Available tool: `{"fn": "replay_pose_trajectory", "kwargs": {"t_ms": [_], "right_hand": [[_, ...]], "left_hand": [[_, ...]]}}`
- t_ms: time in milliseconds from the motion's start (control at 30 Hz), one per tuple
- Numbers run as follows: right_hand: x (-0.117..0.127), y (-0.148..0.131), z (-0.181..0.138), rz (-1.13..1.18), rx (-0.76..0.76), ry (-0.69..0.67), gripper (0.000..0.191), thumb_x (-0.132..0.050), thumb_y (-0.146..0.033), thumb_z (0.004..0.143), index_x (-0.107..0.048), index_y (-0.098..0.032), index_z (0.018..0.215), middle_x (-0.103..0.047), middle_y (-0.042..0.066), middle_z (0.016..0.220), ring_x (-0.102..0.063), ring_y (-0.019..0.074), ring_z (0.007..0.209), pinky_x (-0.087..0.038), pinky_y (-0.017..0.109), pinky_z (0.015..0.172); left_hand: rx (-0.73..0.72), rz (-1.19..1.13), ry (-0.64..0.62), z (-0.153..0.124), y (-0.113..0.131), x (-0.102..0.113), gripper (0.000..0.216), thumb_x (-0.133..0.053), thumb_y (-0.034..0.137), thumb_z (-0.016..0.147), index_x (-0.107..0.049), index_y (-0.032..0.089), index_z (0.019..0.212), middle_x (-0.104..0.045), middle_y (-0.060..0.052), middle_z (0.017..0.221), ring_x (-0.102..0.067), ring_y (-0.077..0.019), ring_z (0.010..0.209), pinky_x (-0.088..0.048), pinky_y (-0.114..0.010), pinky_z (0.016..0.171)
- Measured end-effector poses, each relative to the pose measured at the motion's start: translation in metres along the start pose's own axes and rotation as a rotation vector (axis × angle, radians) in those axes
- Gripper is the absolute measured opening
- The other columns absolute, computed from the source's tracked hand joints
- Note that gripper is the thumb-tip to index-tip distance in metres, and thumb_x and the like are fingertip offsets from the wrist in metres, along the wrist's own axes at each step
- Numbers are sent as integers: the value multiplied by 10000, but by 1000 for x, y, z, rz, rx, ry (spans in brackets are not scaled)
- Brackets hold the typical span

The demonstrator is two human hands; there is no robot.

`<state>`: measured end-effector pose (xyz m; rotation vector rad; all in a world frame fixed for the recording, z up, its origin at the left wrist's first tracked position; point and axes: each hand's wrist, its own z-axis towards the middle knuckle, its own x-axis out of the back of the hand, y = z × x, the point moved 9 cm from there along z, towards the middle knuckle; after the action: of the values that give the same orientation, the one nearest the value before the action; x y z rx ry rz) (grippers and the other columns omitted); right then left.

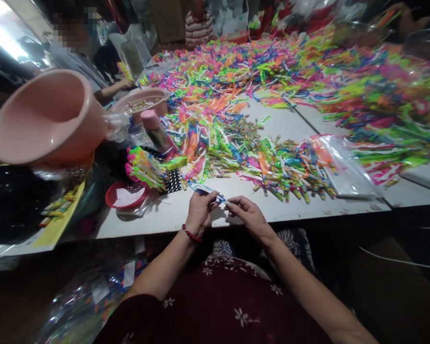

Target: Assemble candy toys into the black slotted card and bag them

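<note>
My left hand [199, 210] and my right hand [247, 214] meet over the front edge of a white table [172, 212]. Both pinch a thin blue and clear plastic strip [206, 190] that runs up and to the left from my fingertips. A red bead bracelet sits on my left wrist. Just beyond my hands lies a heap of small bright plastic toy pieces [272, 167]. A bundle of pink, yellow and green pieces [145, 167] lies to the left of my hands.
A large pink basin [46, 117] stands tilted at the left, a smaller pink bowl [145, 100] behind it. A small red dish [125, 196] sits by the bundle. A clear plastic bag [340, 167] lies at the right. Another person sits at the far left.
</note>
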<state>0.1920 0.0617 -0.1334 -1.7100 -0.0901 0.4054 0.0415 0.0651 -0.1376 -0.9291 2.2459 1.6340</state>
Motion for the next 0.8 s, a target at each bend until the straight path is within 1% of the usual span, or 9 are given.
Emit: {"fn": "replay_pose_trajectory", "kwargs": {"t_ms": [133, 267, 333, 433, 500, 633, 800], "right_hand": [[2, -2, -3, -13, 14, 19, 409, -774, -541, 771, -685, -183, 949, -656, -4, 737, -586, 134, 675, -502, 274, 662], [5, -5, -6, -14, 38, 42, 395, -789, -522, 760, -687, -189, 946, -675, 6, 792, -599, 139, 698, -517, 286, 687], [7, -6, -6, -19, 42, 54, 401, -798, -523, 749, -687, -189, 941, -678, 6, 788, -599, 138, 692, -518, 285, 681], [10, -4, -7, -30, 29, 55, 396, -794, -523, 757, -684, -188, 938, -670, -1, 751, -593, 135, 675, -519, 282, 666], [11, -1, -8, -21, 14, 50, 391, -786, -524, 769, -679, -190, 943, -677, 1, 770, -592, 131, 669, -528, 286, 665], [13, 2, -11, -11, -5, 50, 392, -783, -529, 774, -674, -189, 936, -696, 11, 812, -571, 114, 629, -517, 273, 632], [13, -12, -15, -101, 86, 85, 392, -766, -551, 780, -684, -198, 928, -683, 11, 798, -581, 140, 672, -510, 280, 652]], "left_hand": [[8, 24, -13, -1, -1, -3, 455, -912, 247, 539, -596, 140, 848, -679, -3, 741, -686, -141, 667, -555, -225, 601], [13, 33, 17, 0, -3, -2, 441, -903, 230, 542, -578, 136, 825, -654, 4, 713, -662, -124, 635, -543, -213, 578], [10, 29, 7, -1, -4, -4, 441, -900, 224, 537, -578, 137, 825, -644, 12, 703, -656, -119, 626, -535, -204, 562], [13, 43, -14, -3, -4, -9, 450, -896, 220, 521, -593, 138, 842, -658, 8, 711, -673, -136, 640, -550, -215, 568], [24, 57, -12, -6, -4, -10, 443, -894, 217, 508, -599, 134, 827, -668, -1, 710, -678, -145, 640, -562, -229, 575], [31, 80, -9, -9, -3, -12, 424, -894, 212, 497, -597, 123, 786, -663, -6, 687, -655, -131, 600, -554, -227, 555], [9, 27, 1, -5, -6, -12, 407, -870, 178, 537, -583, 137, 823, -661, -4, 709, -682, -154, 657, -556, -236, 587]]}}
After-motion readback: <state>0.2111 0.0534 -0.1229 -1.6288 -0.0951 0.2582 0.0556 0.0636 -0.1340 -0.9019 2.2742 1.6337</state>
